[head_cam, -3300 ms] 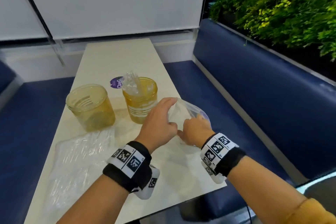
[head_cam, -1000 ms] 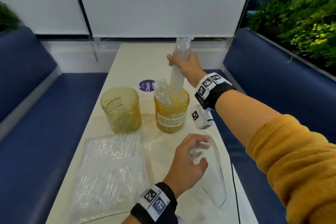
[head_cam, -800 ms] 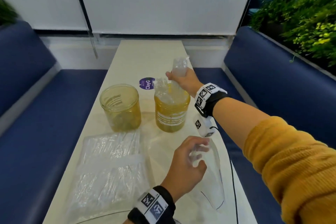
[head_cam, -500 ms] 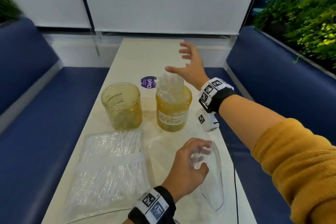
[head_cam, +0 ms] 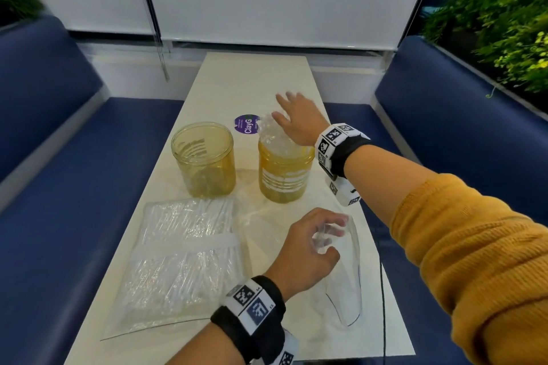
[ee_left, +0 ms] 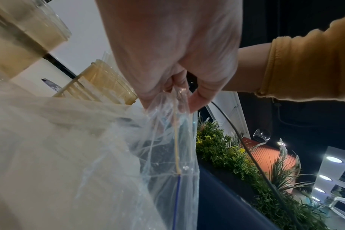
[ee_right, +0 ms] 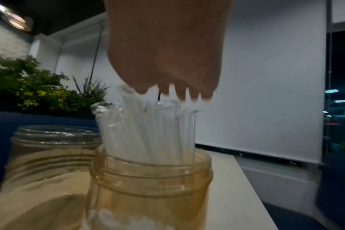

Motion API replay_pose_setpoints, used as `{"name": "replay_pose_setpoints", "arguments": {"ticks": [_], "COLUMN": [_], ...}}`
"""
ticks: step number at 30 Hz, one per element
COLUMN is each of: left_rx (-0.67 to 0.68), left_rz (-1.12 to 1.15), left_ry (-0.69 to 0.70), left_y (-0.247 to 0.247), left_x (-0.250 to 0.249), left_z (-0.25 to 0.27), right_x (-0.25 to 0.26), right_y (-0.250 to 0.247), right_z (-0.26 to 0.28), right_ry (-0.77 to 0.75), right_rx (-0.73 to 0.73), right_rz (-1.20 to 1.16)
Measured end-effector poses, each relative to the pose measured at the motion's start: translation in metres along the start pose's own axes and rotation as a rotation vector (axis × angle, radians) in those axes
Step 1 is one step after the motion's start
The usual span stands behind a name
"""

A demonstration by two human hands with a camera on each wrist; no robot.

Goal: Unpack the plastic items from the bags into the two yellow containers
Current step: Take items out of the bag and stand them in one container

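Two yellow see-through jars stand on the pale table (head_cam: pixel 255 80). The left jar (head_cam: pixel 204 160) (ee_right: pixel 43 171) looks empty. The right jar (head_cam: pixel 285 170) (ee_right: pixel 150 191) holds a bunch of clear plastic items (head_cam: pixel 274 135) (ee_right: pixel 148 132) that stick up above its rim. My right hand (head_cam: pixel 292 115) (ee_right: pixel 171 93) is flat over their tops, fingers straight. My left hand (head_cam: pixel 321 241) (ee_left: pixel 179 96) pinches the rim of an emptied clear zip bag (head_cam: pixel 345 281) (ee_left: pixel 167 163) near the table's right edge.
A second clear bag (head_cam: pixel 181 258), full of clear plastic items, lies flat at the front left of the table. A purple round sticker (head_cam: pixel 245 124) sits behind the jars. Blue benches (head_cam: pixel 59 216) flank the table; plants (head_cam: pixel 504 24) line the right.
My right hand carried a bunch of clear items to the right jar, lowered it in and let go, and now lies flat over the tops. My left hand kept its hold on the emptied bag.
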State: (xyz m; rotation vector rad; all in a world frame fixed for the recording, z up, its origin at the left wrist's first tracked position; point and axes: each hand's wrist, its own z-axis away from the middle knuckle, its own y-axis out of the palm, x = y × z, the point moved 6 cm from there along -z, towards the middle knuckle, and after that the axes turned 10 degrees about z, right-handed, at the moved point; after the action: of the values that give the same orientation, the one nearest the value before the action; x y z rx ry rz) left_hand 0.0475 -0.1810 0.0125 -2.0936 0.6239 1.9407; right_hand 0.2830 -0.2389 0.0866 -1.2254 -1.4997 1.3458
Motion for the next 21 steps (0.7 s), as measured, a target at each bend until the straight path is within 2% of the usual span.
{"name": "replay_pose_setpoints", "arguments": {"ticks": [1, 2, 3, 6, 8, 12, 14, 16, 18, 21], "left_rx": [0.001, 0.003, 0.007, 0.024, 0.038, 0.046, 0.034, 0.028, 0.026, 0.018], "left_rz": [0.004, 0.008, 0.011, 0.002, -0.007, -0.028, -0.062, -0.088, -0.102, -0.116], "left_ry": [0.000, -0.006, -0.015, -0.026, -0.017, -0.004, 0.019, 0.056, 0.089, 0.111], "left_y": [0.000, 0.000, 0.000, 0.002, 0.006, 0.015, 0.018, 0.021, 0.023, 0.025], "left_x": [0.000, 0.001, 0.001, -0.001, -0.004, -0.008, -0.010, -0.013, -0.019, -0.026], "left_z": [0.000, 0.000, 0.000, -0.002, -0.004, -0.013, -0.019, -0.025, -0.030, -0.034], "right_x": [-0.001, -0.004, -0.006, -0.010, -0.017, -0.031, -0.034, -0.039, -0.035, -0.030], "right_y": [0.013, 0.018, 0.015, -0.029, -0.064, -0.124, -0.128, -0.104, -0.062, -0.001], "right_z": [0.002, 0.005, 0.008, 0.022, 0.043, 0.121, 0.165, 0.204, 0.235, 0.261], "right_ry": [0.007, 0.022, 0.032, 0.070, 0.099, 0.282, 0.372, 0.439, 0.476, 0.422], "right_rx": [0.150, 0.217, 0.206, 0.025, -0.011, -0.121, -0.115, 0.068, 0.353, 0.602], "right_rz": [0.011, -0.003, -0.028, -0.065, -0.098, -0.205, -0.292, -0.411, -0.507, -0.307]}}
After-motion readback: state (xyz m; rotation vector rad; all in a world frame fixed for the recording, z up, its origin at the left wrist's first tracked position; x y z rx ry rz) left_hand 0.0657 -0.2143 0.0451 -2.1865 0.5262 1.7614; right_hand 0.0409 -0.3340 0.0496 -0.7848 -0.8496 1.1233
